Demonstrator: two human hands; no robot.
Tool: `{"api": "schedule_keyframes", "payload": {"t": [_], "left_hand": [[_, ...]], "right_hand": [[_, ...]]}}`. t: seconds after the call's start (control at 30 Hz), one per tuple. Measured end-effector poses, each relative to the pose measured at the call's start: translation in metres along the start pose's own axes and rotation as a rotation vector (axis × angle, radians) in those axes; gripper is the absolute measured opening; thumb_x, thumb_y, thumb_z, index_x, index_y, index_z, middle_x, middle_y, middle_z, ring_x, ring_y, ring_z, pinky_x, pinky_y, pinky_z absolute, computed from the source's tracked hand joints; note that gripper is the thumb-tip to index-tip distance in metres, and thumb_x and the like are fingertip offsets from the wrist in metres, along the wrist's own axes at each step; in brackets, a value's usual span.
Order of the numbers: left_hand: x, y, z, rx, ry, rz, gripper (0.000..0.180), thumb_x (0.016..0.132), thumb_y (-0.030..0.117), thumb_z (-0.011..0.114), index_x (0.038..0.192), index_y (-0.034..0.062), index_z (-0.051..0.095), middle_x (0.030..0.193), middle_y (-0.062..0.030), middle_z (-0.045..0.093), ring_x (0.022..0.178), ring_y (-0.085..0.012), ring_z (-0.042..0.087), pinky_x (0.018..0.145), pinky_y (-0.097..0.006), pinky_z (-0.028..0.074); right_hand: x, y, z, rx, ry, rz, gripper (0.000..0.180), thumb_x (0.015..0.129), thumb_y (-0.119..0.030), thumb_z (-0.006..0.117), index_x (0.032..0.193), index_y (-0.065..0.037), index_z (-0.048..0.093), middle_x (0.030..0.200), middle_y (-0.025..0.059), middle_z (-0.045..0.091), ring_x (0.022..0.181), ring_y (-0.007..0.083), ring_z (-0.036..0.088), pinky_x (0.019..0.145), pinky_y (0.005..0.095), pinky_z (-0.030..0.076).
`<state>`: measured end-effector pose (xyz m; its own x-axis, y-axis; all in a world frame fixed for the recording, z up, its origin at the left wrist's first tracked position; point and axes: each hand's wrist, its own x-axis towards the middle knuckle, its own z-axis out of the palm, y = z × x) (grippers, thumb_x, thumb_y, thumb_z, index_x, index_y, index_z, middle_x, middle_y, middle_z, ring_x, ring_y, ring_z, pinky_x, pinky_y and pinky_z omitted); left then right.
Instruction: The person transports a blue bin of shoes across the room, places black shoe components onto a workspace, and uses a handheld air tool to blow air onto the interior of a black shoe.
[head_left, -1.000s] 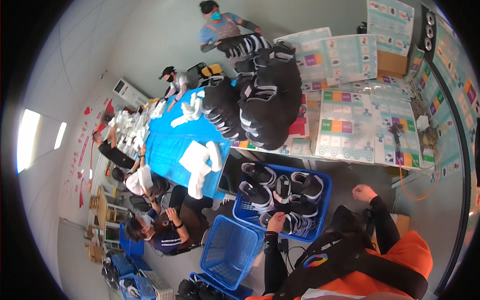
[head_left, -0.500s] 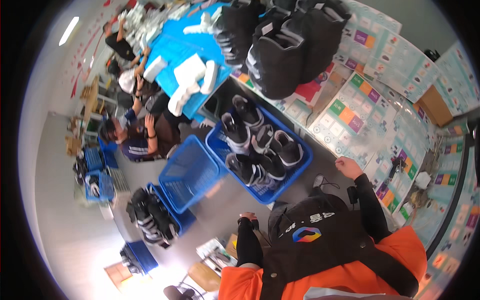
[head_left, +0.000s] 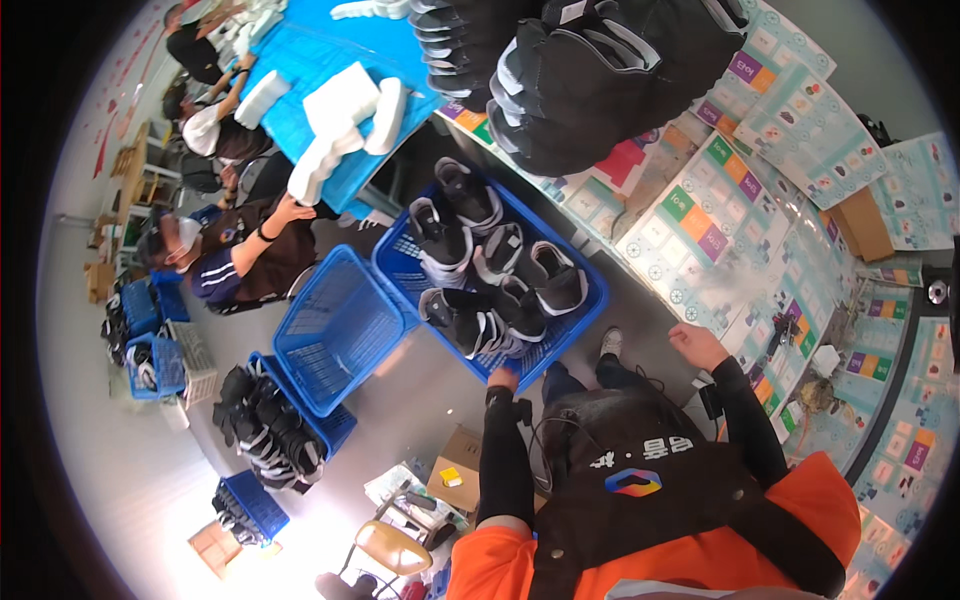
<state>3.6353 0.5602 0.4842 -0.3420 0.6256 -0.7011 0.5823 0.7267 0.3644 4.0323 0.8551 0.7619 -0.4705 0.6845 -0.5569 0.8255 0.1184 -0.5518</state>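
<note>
Several black-and-grey sneakers [head_left: 440, 240] lie in a blue plastic basket [head_left: 566, 338] just ahead of the person's hands. The left hand [head_left: 503, 378] is at the basket's near corner; its fingers are blurred and partly hidden, so whether they pinch the rim, rest on it or only overlap it in view, I cannot tell. Farther right, the right hand [head_left: 698, 345] hangs over the edge of the bench [head_left: 632, 205], fingers curled inward with no object visible in them; how tightly they close is unclear.

Left of the left hand, a second blue basket [head_left: 340, 320] stands tilted beside the first. Beyond both hands, a stack of black shoe uppers [head_left: 580, 110] rises from the bench, and printed sheets [head_left: 690, 210] cover the part nearest the right hand.

By its pose, the step in hand looks like handling the loaded basket. Shifting it would call for a firm hold on the rim, with the right hand brought across from the bench edge and the sneakers kept level.
</note>
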Motion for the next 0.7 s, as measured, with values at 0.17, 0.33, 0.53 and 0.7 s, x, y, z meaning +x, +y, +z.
{"api": "schedule_keyframes", "payload": {"t": [0.17,0.33,0.53,0.7], "left_hand": [[0.142,0.144,-0.037,-0.030,0.330,0.288,0.045,0.080,0.021,0.076,0.120,0.0118,0.061,0.122,-0.0145,0.064,0.115,-0.0386,0.061,0.092,-0.049,0.054],[0.234,0.242,-0.049,0.048,0.530,0.097,0.049,0.083,0.032,0.077,0.121,0.0072,0.058,0.117,-0.0150,0.062,0.112,-0.0356,0.061,0.092,-0.047,0.055],[0.320,0.239,-0.023,-0.261,0.242,-0.372,0.066,0.088,0.054,0.071,0.114,-0.0057,0.061,0.115,-0.0258,0.068,0.108,-0.0422,0.068,0.091,-0.049,0.055],[0.357,0.223,0.012,-0.264,0.193,-0.269,0.066,0.091,0.054,0.066,0.112,-0.0088,0.064,0.112,-0.0289,0.070,0.109,-0.0438,0.067,0.094,-0.050,0.054]], "right_hand": [[-0.013,0.013,0.009,-0.045,0.073,0.140,0.026,0.094,-0.025,0.066,0.111,-0.007,0.068,0.091,0.0112,0.074,0.086,0.0276,0.072,0.078,0.0379,0.057],[-0.051,0.053,0.004,-0.024,0.250,0.283,0.022,0.095,-0.021,0.066,0.110,-0.005,0.067,0.090,0.0135,0.072,0.082,0.0268,0.072,0.074,0.0375,0.056],[-0.090,0.087,0.013,0.084,0.346,0.383,0.020,0.095,-0.018,0.066,0.108,-0.003,0.066,0.092,0.0147,0.071,0.081,0.0280,0.071,0.073,0.0357,0.056],[-0.085,0.100,0.019,0.100,0.320,0.424,0.020,0.095,-0.017,0.066,0.108,-0.002,0.065,0.092,0.0151,0.070,0.081,0.0280,0.070,0.073,0.0353,0.055]]}}
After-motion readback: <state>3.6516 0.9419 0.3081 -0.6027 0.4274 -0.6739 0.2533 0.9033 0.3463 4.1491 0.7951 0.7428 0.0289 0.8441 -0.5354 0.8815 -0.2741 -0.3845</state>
